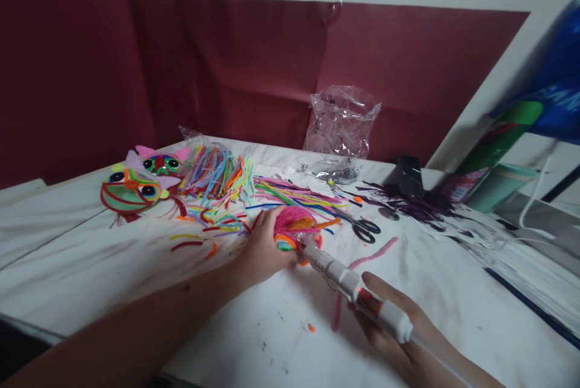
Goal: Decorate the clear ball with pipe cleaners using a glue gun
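Observation:
My left hand (263,249) is closed round a small craft piece (294,219) of bright pink coiled pipe cleaner. Rainbow bands and an orange strip show on its side. My right hand (395,349) grips a white hot glue gun (347,279), from whose back a pale glue stick (435,355) trails. A small red light glows on the gun. Its nozzle points at the pink piece; I cannot tell whether they touch. A loose pink pipe cleaner (374,255) lies beside and under the gun.
Two finished animal-face crafts (131,191) lie at the left. Behind my left hand are bundled pipe cleaners (217,173) and loose cut pieces. Scissors (365,229) rest to the right. A clear plastic bag (342,122), dark purple strips (408,203) and a black box (410,175) stand farther back.

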`<state>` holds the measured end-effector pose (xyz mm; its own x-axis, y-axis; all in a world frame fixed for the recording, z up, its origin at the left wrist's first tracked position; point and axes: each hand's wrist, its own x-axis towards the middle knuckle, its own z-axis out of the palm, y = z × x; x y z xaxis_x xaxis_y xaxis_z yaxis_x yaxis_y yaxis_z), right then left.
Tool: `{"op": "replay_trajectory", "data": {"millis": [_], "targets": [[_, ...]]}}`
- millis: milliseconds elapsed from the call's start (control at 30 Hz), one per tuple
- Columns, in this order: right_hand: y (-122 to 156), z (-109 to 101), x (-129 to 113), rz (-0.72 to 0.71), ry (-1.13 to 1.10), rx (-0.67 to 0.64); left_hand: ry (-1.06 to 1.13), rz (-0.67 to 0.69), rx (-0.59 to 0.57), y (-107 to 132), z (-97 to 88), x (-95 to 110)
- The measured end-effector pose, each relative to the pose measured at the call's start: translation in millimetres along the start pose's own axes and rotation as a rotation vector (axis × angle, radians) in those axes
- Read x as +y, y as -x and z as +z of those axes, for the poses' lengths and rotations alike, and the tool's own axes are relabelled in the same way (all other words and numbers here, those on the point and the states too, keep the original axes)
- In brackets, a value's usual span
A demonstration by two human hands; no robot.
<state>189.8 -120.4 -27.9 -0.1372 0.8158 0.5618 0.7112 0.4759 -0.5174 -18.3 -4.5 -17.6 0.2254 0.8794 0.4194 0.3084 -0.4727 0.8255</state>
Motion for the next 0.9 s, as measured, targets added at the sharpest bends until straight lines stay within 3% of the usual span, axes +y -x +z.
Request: {"op": "replay_trajectory", "data": {"millis": [367,633,900], "targets": [[-3,-8,-4,0.0,0.003,-0.045,-0.003,-0.036,-0.044,-1,-1.6,1],[0,-2,7,-0.039,-0.016,-0.028,0.022,-0.045,-0.031,-1,-1.4,1],[-5,-11,-5,-0.038,-0.01,-0.07,0.102,-0.032,-0.006,-2,0.7,-7]]}}
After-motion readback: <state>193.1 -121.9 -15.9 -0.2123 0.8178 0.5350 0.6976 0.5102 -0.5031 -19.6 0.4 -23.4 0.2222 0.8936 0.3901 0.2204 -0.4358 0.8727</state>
